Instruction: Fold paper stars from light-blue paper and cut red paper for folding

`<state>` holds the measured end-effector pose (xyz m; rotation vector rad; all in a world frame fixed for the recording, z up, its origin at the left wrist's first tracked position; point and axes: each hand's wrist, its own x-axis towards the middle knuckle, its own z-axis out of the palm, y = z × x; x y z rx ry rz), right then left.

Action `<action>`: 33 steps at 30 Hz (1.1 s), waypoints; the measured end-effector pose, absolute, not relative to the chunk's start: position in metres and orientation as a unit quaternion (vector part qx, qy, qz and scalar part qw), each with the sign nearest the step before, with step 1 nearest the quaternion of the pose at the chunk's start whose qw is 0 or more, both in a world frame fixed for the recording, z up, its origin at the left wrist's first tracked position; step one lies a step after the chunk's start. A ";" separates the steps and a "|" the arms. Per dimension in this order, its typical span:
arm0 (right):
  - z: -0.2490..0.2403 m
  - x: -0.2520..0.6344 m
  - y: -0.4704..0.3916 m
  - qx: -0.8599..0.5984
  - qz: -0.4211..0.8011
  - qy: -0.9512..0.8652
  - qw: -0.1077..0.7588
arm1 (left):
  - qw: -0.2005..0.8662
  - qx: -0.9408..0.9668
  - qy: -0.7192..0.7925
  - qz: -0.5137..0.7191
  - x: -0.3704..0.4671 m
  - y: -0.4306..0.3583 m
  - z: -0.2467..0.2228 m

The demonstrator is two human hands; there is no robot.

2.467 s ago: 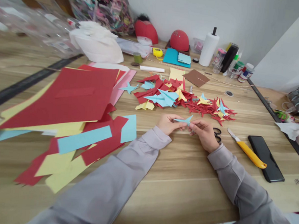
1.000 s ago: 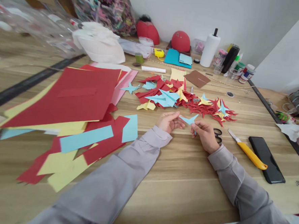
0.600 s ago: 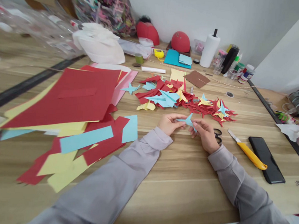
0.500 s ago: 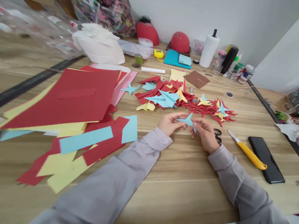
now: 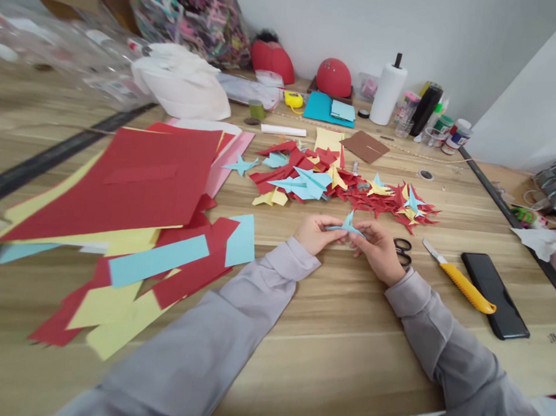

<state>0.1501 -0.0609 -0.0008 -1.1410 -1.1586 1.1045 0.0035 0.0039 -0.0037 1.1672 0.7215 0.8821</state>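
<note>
Between my two hands is a small folded light-blue paper piece with pointed tips, one of them sticking up. My left hand pinches its left side between thumb and fingers. On its right side, my right hand grips it with thumb and fingertips. Just beyond the hands lies a pile of folded red paper pieces, with yellow ones and light-blue ones among them. A separate blue folded piece rests to the left of the pile.
Red sheets and a blue strip lie at left. Black scissors sit beside my right hand, then a yellow cutter and a black phone. Behind stand a white roll and small bottles.
The blue piece has been turned in my fingers, so one tip now points up and another lies flatter to the right. My right fingers have moved slightly left, closer to my left hand.
</note>
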 end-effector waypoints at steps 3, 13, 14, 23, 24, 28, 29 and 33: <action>-0.003 0.150 -0.060 -0.490 0.460 -0.493 0.552 | 0.692 0.521 0.321 0.383 0.003 0.002 -0.001; 0.003 0.153 -0.063 -0.461 0.521 -0.480 0.535 | 0.681 0.544 0.325 0.366 0.004 0.000 -0.003; 0.004 0.153 -0.063 -0.460 0.526 -0.479 0.531 | 0.680 0.543 0.331 0.365 0.004 0.000 -0.003; 0.003 0.154 -0.062 -0.447 0.541 -0.473 0.533 | 0.695 0.526 0.318 0.373 0.004 -0.001 -0.003; 0.003 0.154 -0.062 -0.448 0.541 -0.473 0.532 | 0.694 0.526 0.318 0.375 0.004 -0.001 -0.002; 0.003 0.153 -0.062 -0.442 0.540 -0.487 0.525 | 0.690 0.534 0.318 0.371 0.002 -0.001 0.002; 0.003 0.152 -0.062 -0.438 0.539 -0.494 0.524 | 0.691 0.535 0.317 0.369 0.002 -0.001 0.002; 0.004 0.151 -0.062 -0.440 0.528 -0.499 0.528 | 0.700 0.525 0.329 0.355 0.001 0.000 0.003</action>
